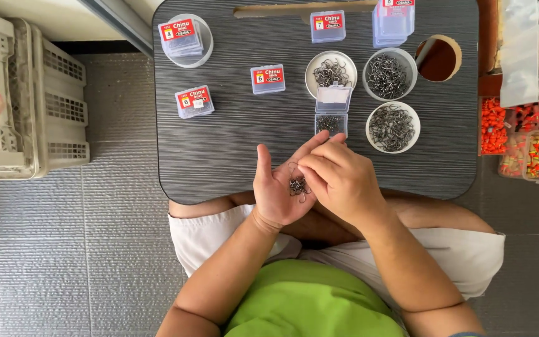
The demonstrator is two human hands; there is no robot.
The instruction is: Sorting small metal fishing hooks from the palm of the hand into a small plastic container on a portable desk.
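Metal fish hooks [297,185] lay in a small pile on the cupped, open left hand [280,187]; the right hand [338,178] pinched at them, its fingertips hiding some. Just beyond, on the dark desk [219,143], sat an open clear box [332,115] and three white bowls [392,126] of hooks.
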